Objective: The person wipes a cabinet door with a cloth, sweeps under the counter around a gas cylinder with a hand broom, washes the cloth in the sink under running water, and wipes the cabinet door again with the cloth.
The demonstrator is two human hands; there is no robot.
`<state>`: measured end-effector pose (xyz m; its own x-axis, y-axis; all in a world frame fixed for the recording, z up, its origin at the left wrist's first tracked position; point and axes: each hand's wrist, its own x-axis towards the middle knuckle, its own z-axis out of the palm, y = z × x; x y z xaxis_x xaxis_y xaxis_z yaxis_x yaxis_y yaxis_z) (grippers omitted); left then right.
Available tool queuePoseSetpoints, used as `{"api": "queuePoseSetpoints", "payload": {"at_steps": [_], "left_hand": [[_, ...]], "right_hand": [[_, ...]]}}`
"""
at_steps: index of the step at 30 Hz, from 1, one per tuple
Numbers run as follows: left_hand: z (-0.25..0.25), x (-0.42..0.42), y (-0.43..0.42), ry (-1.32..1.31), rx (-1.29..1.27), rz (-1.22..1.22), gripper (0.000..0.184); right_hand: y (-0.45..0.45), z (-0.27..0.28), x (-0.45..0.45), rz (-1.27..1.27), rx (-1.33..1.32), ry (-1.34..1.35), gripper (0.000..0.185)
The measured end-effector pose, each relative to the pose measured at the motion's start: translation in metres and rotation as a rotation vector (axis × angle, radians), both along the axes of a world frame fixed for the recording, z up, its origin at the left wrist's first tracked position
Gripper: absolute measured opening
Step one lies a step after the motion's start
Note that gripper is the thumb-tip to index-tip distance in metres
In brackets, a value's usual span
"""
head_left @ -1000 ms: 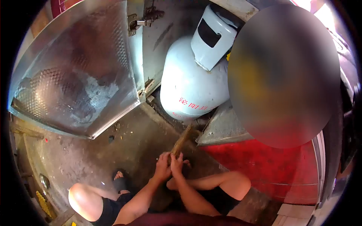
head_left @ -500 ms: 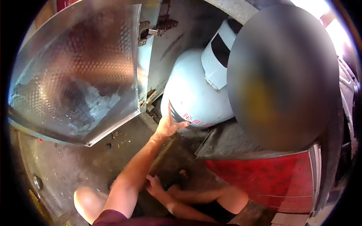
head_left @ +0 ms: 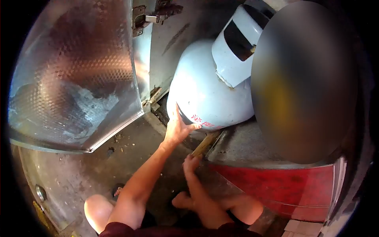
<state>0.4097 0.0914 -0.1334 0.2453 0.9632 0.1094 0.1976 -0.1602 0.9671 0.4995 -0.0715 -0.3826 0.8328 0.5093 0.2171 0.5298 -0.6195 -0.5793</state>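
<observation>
Gas cylinder (head_left: 205,89), pale: set inside the cabinet, beside the metal door (head_left: 75,79), which hangs open, leaving access. Left hand (head_left: 178,128): spread against the cylinder's lower side, apparently steadying it. Right hand (head_left: 191,162): closed round short straw broom (head_left: 205,144), angled low, seemingly to reach beneath the base.

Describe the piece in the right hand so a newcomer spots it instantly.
Find the big pale cylinder. Below its red lettering in view, the right hand holds a narrow strip. Its tan colour sets it apart from the nearby red panel.
</observation>
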Motion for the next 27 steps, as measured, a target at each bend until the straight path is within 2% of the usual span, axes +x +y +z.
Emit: {"api": "queuePoseSetpoints", "payload": {"at_steps": [1,3,5,6,8,9,12,13,15,17,19,23,25,27], "left_hand": [[-0.002,0.000,0.002,-0.018,0.041,-0.005,0.132],[-0.002,0.001,0.001,0.027,0.064,0.020,0.132],[0.002,0.000,0.001,0.020,0.046,0.018,0.132],[0.002,0.000,0.000,0.043,0.045,0.017,0.132],[0.000,-0.001,0.001,0.089,0.041,0.013,0.131],[-0.001,-0.002,0.001,0.101,-0.006,-0.002,0.131],[-0.009,-0.002,0.002,0.105,0.062,0.011,0.132],[-0.008,-0.002,0.002,0.121,0.027,0.004,0.132],[-0.009,-0.002,0.002,0.129,0.044,0.006,0.131],[-0.006,-0.004,0.003,0.128,0.066,0.007,0.130],[0.001,-0.005,0.002,0.084,0.000,0.004,0.130],[0.001,-0.006,0.001,0.125,-0.008,-0.005,0.128],[0.002,-0.009,0.002,0.130,-0.029,-0.017,0.128],[0.005,-0.010,0.004,0.063,-0.080,-0.041,0.129]], "right_hand": [[0.025,-0.005,0.023,-0.012,0.050,-0.142,0.067],[0.062,-0.010,0.071,-0.061,0.054,-0.007,0.066],[0.090,0.023,0.095,-0.022,-0.004,0.088,0.061],[0.099,0.062,0.093,0.010,-0.015,0.101,0.058],[0.113,0.066,0.116,0.052,-0.299,0.347,0.054],[0.115,0.060,0.126,0.104,-0.349,0.498,0.054],[0.097,0.036,0.122,0.411,-0.884,0.225,0.057],[0.080,0.038,0.097,0.445,-0.808,0.057,0.048],[0.032,0.096,0.052,0.434,-0.691,0.148,0.040],[-0.023,0.160,0.017,0.476,-0.501,0.152,0.045],[-0.051,0.163,0.007,0.481,-0.324,-0.023,0.051],[-0.038,0.100,0.011,0.185,-0.178,0.273,0.060],[-0.010,0.054,0.027,0.127,-0.089,0.053,0.060],[0.044,0.006,0.070,0.116,-0.042,-0.248,0.052]]}}
